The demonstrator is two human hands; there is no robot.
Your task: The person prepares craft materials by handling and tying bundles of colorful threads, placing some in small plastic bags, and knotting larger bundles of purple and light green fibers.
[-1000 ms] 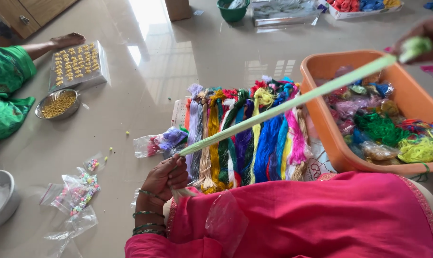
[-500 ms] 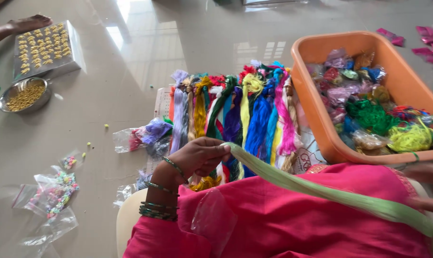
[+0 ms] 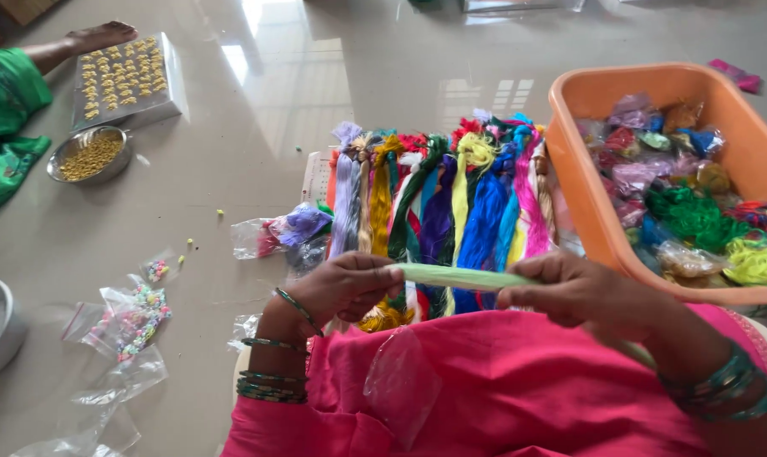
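A pale green bundle of silk thread [image 3: 455,276] is stretched flat between my two hands over my pink lap. My left hand [image 3: 341,289] pinches its left end and my right hand [image 3: 582,292] grips it farther right. The rest of the thread trails under my right wrist. Just beyond my hands lies a row of many-coloured thread skeins [image 3: 438,203] on the floor. An empty clear plastic bag [image 3: 400,385] rests on my lap.
An orange tub [image 3: 582,195] full of bagged threads stands at the right. Small plastic bags of beads [image 3: 134,317] lie at the left. Farther left are a steel bowl [image 3: 89,156] of gold beads, a tray [image 3: 125,80] of gold pieces, a person's foot and a green garment.
My right hand has come down from the upper right to meet the left in front of me, so the long green thread is now short between both hands. The view tilted slightly.
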